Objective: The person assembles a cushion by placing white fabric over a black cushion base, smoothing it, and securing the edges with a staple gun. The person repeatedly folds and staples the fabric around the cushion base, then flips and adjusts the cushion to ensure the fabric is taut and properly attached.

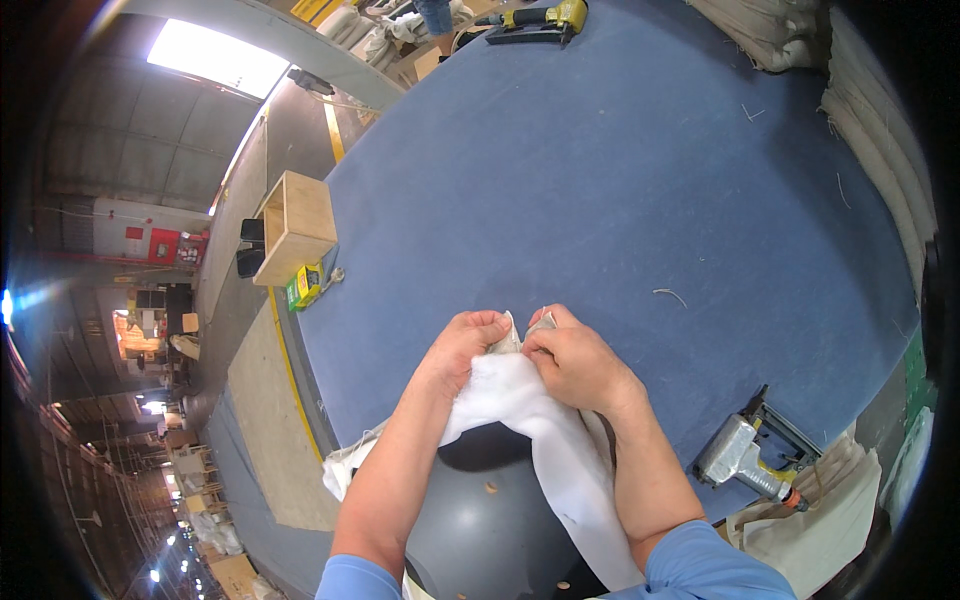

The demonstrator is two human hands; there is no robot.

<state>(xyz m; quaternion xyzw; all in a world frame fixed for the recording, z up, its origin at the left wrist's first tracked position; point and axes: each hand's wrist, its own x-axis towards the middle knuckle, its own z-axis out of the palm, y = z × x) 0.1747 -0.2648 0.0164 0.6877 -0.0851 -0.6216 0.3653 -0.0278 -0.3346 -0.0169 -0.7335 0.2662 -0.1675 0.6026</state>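
Blue material covers the wide desk in front of you, its outline bent by the fisheye view. At the near side, close to your body, is a smooth black panel with a few small holes in it. White padding wraps over the panel's upper end and runs down its right side. Just beyond that end, beige cloth shows between your two hands. Your left hand has its grip clenched on one edge of the cloth, thumb against fingers; your right hand, just beside it, has its grip pinching another fold. Both forearms come up from below, out of light blue sleeves. To your right, a silver air tool lies near the desk's edge; a yellow and black one lies at the far edge. At the left edge stand a pale wooden box and a small yellow and green carton. A loose thread lies beyond your right hand.
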